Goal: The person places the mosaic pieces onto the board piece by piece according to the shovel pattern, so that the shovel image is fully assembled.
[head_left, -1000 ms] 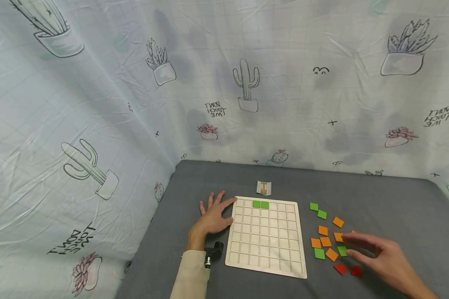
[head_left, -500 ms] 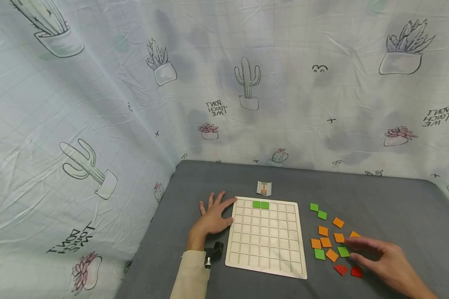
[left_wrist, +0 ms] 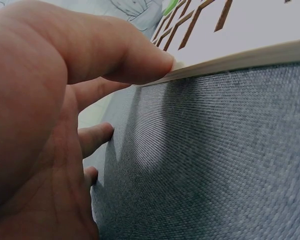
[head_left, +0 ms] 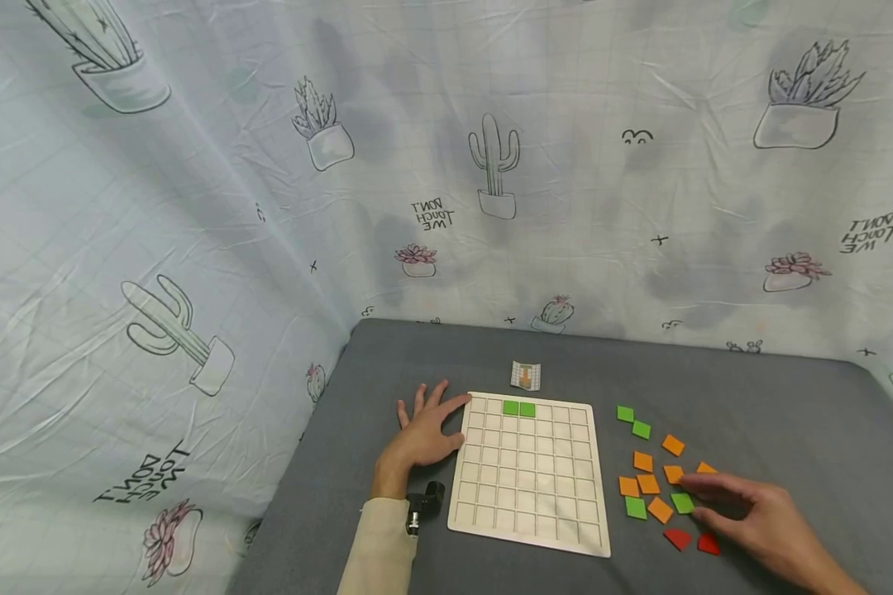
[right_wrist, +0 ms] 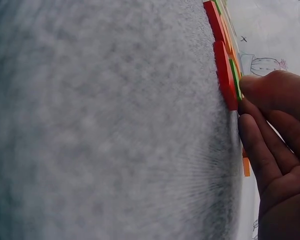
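Observation:
My left hand (head_left: 422,434) lies with fingers spread at the left edge of a pale wooden grid board (head_left: 528,541). Its thumb and index fingertip touch the board's side, and the left wrist view shows the thumb against the wooden edge (left_wrist: 240,60). Two green tiles (head_left: 518,409) sit side by side in the board's top row. Over to the right, my right hand (head_left: 762,521) is low over loose square tiles, thumb and fingers apart. Its thumb tip is beside a green tile (head_left: 681,503); the right wrist view does not clearly show whether they touch.
Several orange tiles (head_left: 647,484) and more green tiles (head_left: 625,413) lie scattered right of the board. Two red pieces (head_left: 678,539) are nearer the front. A small printed card (head_left: 525,375) lies behind the board. Patterned cloth (head_left: 565,165) hangs behind the grey table (head_left: 432,347).
My right hand drew back slightly to the right, then returned a little to the left by the green tile. The left hand, board and placed tiles stay put.

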Demonstrator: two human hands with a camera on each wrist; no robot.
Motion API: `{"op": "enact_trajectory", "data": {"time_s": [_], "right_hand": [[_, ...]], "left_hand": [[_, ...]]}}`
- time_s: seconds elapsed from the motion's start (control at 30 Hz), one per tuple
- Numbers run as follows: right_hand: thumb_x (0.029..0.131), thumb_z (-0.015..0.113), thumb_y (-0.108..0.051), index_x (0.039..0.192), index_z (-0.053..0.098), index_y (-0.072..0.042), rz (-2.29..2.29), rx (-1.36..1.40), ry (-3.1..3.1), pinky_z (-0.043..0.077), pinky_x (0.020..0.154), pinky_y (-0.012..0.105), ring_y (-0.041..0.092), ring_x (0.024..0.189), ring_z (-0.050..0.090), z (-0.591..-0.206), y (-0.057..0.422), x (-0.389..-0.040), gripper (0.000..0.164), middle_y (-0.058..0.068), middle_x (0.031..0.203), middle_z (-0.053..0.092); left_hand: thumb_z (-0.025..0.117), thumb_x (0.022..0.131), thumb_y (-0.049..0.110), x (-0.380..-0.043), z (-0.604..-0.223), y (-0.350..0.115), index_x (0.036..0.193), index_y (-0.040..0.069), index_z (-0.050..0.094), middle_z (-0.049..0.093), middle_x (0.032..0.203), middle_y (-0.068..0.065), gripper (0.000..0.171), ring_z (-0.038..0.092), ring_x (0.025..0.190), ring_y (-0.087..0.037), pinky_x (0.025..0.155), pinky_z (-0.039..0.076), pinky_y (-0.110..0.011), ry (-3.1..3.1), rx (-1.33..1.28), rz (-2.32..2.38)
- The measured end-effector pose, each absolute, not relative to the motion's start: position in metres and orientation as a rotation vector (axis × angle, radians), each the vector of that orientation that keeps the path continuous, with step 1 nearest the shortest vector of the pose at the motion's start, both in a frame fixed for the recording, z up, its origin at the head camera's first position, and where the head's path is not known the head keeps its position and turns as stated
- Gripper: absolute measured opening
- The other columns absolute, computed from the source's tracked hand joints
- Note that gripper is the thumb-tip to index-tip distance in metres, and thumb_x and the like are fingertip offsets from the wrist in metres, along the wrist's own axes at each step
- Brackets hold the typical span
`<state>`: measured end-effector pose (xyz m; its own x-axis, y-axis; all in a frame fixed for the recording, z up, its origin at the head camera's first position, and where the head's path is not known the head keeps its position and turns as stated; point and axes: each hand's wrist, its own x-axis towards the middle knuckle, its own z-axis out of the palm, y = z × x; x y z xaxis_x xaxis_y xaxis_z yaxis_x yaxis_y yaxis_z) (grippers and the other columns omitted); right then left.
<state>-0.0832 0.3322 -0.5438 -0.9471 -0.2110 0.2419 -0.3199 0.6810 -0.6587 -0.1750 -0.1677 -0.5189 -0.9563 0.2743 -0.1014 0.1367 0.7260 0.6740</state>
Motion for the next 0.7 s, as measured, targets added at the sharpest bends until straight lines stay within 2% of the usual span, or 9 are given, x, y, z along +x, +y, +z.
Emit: {"op": "enact_trajectory", "data": {"time_s": [0.4,0.7], "right_hand": [[0.074,0.099,-0.005,0.113,0.086,-0.022,1.076,0.455,-2.718,0.048,0.081,-0.001,-0.023,0.105,0.062,-0.5454,0.3293,-0.0828,0.045,-0.019,0.11,0.081],[0.075,0.098,-0.002,0.114,0.085,-0.019,1.097,0.449,-2.715,0.049,0.08,-0.001,-0.022,0.104,0.063,-0.5465,0.3288,-0.082,0.044,-0.02,0.11,0.081]], "left_hand": [[0.074,0.098,0.014,-0.1753,-0.519,-0.1682,0.163,0.021,0.056,0.025,0.181,-0.019,0.068,0.002,0.169,-0.052,0.124,-0.011,-0.084,2.728,0.328,1.058],[0.073,0.097,0.014,-0.1746,-0.5207,-0.1688,0.162,0.02,0.056,0.024,0.181,-0.02,0.068,0.002,0.169,-0.052,0.124,-0.012,-0.084,2.724,0.339,1.074]]}}
